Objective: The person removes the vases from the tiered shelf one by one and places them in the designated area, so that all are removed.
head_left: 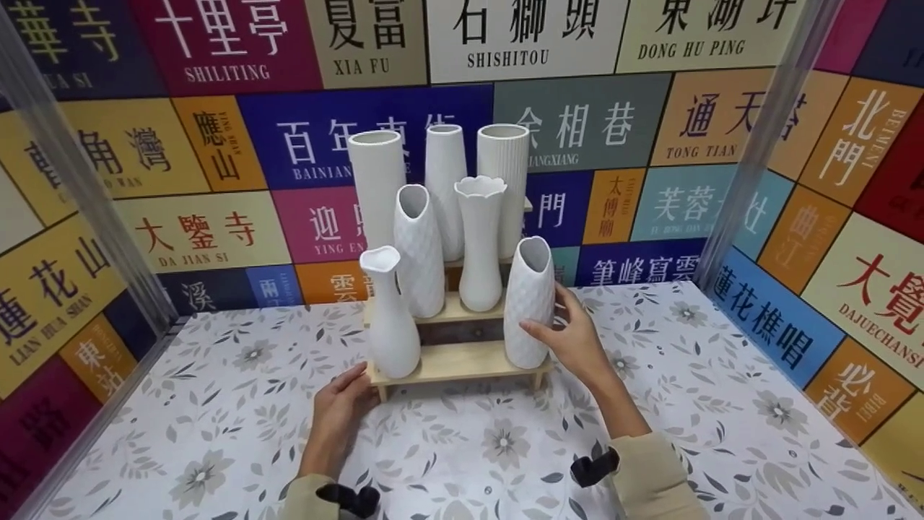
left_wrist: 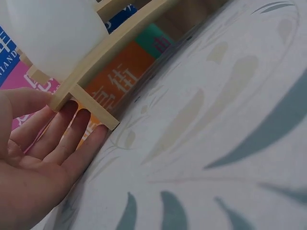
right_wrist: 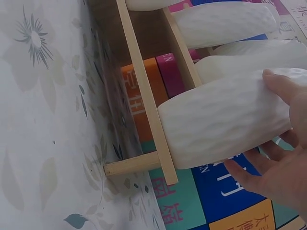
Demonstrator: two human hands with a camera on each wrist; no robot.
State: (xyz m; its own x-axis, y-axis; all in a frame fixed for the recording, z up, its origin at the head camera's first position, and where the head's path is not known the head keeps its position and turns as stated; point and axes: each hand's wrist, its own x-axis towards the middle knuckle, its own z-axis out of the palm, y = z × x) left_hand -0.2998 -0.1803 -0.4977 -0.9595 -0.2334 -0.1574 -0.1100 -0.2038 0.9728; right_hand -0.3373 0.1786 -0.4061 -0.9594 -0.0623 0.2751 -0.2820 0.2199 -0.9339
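Note:
A tiered wooden stand point(head_left: 462, 361) bears several white vases. My right hand point(head_left: 577, 339) grips a slant-mouthed vase with a diamond texture point(head_left: 529, 310) at the right end of the lowest tier. In the right wrist view, thumb and fingers lie on opposite sides of this vase point(right_wrist: 216, 120), whose base meets the shelf board point(right_wrist: 144, 86). My left hand point(head_left: 339, 408) holds the stand's lower left corner. The left wrist view shows the thumb at the board's end and the fingers point(left_wrist: 81, 148) beneath, by the leg point(left_wrist: 96, 108). Close by stands a smooth, narrow-necked vase point(head_left: 393, 332).
The middle tier carries another textured vase point(head_left: 421, 267) and a scalloped-rim vase point(head_left: 480, 253). Behind them rise three tall vases, one of them ribbed point(head_left: 503, 152). A floral cloth point(head_left: 505, 440) covers the table. Panels with lettering point(head_left: 577, 123) enclose its back and sides.

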